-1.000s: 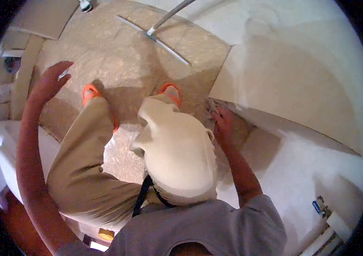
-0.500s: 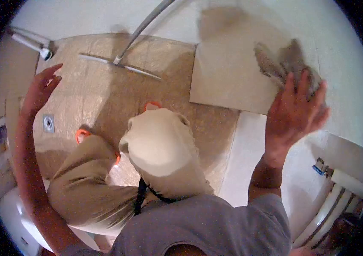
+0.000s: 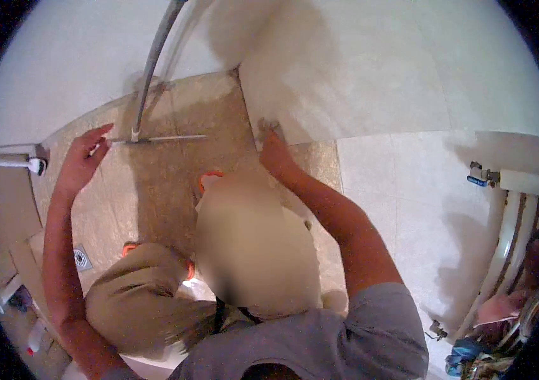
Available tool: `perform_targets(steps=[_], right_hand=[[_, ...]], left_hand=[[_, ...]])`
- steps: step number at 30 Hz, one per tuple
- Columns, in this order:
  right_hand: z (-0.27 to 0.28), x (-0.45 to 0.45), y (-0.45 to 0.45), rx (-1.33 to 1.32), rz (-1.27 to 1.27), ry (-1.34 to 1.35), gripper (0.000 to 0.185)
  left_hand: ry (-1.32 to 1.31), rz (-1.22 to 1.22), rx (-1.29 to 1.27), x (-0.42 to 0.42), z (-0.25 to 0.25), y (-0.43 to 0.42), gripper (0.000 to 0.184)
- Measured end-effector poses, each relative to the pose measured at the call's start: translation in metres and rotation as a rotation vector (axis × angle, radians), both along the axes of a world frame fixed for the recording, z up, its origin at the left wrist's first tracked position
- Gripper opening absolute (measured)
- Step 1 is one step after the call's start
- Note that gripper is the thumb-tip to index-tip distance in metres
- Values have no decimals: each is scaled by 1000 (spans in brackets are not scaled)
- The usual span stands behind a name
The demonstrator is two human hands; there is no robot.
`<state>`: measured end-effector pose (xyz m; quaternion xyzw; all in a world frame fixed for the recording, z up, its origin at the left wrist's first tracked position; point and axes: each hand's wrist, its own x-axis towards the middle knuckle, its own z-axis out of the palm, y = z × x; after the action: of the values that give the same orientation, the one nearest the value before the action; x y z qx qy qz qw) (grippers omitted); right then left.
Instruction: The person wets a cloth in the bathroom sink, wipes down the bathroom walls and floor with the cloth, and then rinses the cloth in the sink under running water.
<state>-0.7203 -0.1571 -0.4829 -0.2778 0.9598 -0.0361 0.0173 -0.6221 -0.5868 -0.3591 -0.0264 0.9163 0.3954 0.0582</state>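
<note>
My right hand (image 3: pixel 274 155) is closed on a grey-brown cloth (image 3: pixel 267 123). It presses the cloth to the white wall panel (image 3: pixel 371 82), low down by the corner; most of the cloth is hidden behind my fingers. On the left, my left hand (image 3: pixel 86 157) hangs in the air with its fingers apart and nothing in them. Beyond it a floor squeegee (image 3: pixel 174 137) rests with its blade on the brown floor, its long grey handle (image 3: pixel 154 66) leaning up against the far wall.
A round floor drain (image 3: pixel 81 258) lies at the left. White pipes (image 3: pixel 504 253) with a blue-handled valve (image 3: pixel 477 180) run down the right wall, and a bundle of cloths (image 3: pixel 472 358) hangs below. A white pipe (image 3: pixel 10 162) sticks out at far left.
My right hand has moved the cloth left and down the panel, from its upper right part to the corner. The view has turned to the right.
</note>
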Motion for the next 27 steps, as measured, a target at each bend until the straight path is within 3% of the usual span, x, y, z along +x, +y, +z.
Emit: perform_targets(steps=[1, 3, 5, 7, 9, 11, 17, 19, 20, 21, 22, 24, 27], right_hand=[[-25, 5, 5, -37, -161, -211, 50], [-65, 6, 21, 47, -140, -283, 47], [-86, 1, 47, 306, 215, -3, 41], [-13, 15, 33, 456, 204, -57, 34], [64, 21, 19, 571, 264, 50, 29], [114, 24, 21, 649, 360, 330, 25], [289, -12, 6, 302, 274, 800, 20], [366, -22, 0, 362, 289, 1185, 16], [412, -13, -11, 421, 43, 1095, 13], [447, -17, -4, 79, 74, 1158, 17], [498, 13, -21, 377, -152, 1142, 20], [552, 13, -22, 190, -183, 997, 39], [574, 13, -41, 65, -297, 778, 32]], left_hand=[[-6, -42, -13, -3, 0, 7, 35], [54, -130, -13, -9, -15, 12, 36], [32, -181, 5, -14, -17, 24, 36], [10, -218, 35, -19, -15, 37, 32], [67, -276, -50, -28, -11, 50, 31], [91, -331, -81, -34, -2, 67, 31], [72, -349, -169, -45, 63, 92, 31], [153, -374, -223, -40, 93, 103, 33], [195, -385, -251, -38, 107, 107, 34], [281, -389, -197, -39, 106, 107, 34], [240, -351, -200, -38, 117, 116, 33], [142, -278, -191, -30, 134, 132, 33], [251, -292, -99, -44, 90, 142, 35]])
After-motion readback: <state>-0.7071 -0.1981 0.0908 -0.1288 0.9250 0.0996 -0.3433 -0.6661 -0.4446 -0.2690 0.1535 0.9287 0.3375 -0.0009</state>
